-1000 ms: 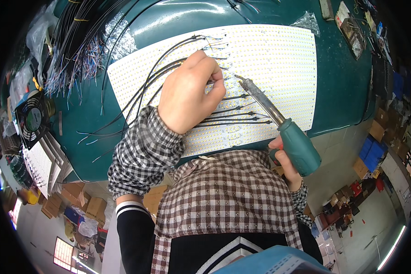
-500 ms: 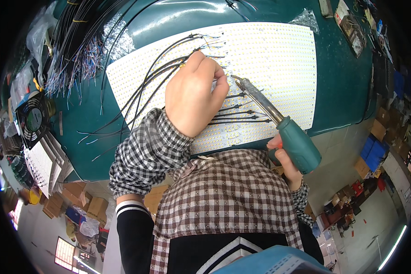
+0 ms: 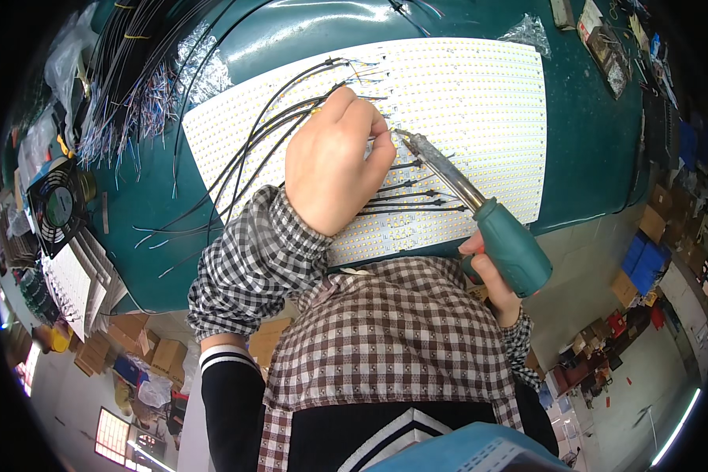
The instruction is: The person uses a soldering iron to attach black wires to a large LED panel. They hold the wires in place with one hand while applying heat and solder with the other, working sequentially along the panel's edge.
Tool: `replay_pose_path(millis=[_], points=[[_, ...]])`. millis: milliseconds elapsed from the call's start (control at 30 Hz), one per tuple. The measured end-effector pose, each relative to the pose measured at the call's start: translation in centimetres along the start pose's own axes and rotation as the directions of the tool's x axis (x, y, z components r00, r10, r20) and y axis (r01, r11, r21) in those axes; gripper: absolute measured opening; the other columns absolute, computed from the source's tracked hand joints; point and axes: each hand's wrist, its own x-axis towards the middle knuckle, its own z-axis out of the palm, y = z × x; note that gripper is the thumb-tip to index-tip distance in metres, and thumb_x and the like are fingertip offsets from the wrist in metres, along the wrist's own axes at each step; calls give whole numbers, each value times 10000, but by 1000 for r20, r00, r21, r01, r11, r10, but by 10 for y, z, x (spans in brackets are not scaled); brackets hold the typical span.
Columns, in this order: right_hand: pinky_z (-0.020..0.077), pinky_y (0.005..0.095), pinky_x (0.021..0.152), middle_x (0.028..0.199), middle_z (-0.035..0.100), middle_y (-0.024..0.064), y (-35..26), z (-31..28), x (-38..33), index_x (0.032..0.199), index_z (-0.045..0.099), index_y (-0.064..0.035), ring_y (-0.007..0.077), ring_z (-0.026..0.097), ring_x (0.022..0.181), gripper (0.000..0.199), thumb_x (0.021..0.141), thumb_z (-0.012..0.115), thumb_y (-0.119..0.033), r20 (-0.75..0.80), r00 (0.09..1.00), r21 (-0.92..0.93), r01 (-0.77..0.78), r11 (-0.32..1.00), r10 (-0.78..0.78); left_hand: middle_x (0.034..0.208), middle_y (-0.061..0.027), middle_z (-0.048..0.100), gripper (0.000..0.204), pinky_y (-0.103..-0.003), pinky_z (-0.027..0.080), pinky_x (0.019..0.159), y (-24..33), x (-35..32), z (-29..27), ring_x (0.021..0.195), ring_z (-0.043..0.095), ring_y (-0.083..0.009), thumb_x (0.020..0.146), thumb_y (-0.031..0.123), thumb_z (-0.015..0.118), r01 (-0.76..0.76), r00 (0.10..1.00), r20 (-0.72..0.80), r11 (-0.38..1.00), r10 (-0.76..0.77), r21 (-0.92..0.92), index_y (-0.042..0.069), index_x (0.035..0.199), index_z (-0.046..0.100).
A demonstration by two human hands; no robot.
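A white LED circuit board (image 3: 480,86), dotted with rows of small yellowish chips, lies on the table. Over its middle, my left hand (image 3: 334,165) is closed in a pinch on a thin wire, mostly hidden by the fingers. My right hand (image 3: 492,271) grips a green-handled soldering iron (image 3: 515,248), whose tip meets the board just right of the pinched fingertips. Black cables (image 3: 271,118) with stripped coloured leads run across the board's left part to its centre strip. Several shorter black cables (image 3: 417,203) lie nearer me, below the iron's tip.
A bundle of black cables with bared coloured ends (image 3: 134,94) sits at the far left. Below it stand a small black fan (image 3: 59,197) and a stack of white boards (image 3: 82,275). Clear plastic (image 3: 527,35) and a dirty flat block (image 3: 602,47) lie at the far right.
The soldering iron has shifted very slightly up and left, its tip now closer to my left fingertips. My left hand has hardly moved.
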Motion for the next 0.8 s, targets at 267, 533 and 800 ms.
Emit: replay_pose_path(millis=[267,533,800], points=[[609,303,802,928,776,93,2,0,0,1277,638,87,147,750,847,577,811,903,-125,3,1000,-8,-10,1000,10,850,-66,617,119,-349,503,598,-2,0,1,660,622,-231,809,50,760,5,1000,2,1000,-5,-4,50,859,653],[607,301,810,938,774,96,1,-1,-1,1290,632,91,148,745,854,587,805,899,-105,10,1000,-16,-4,1000,4,844,-63,620,119,-345,506,599,-2,1,0,662,625,-229,810,49,758,-2,1000,6,1000,2,-2,54,857,649],[608,301,798,939,774,98,1,-1,-2,1289,632,93,150,746,853,573,799,878,-75,-2,1000,6,4,1000,-4,839,-63,619,116,-345,504,597,-3,2,-1,658,622,-227,810,45,755,-10,1000,11,1000,10,-5,52,860,651]])
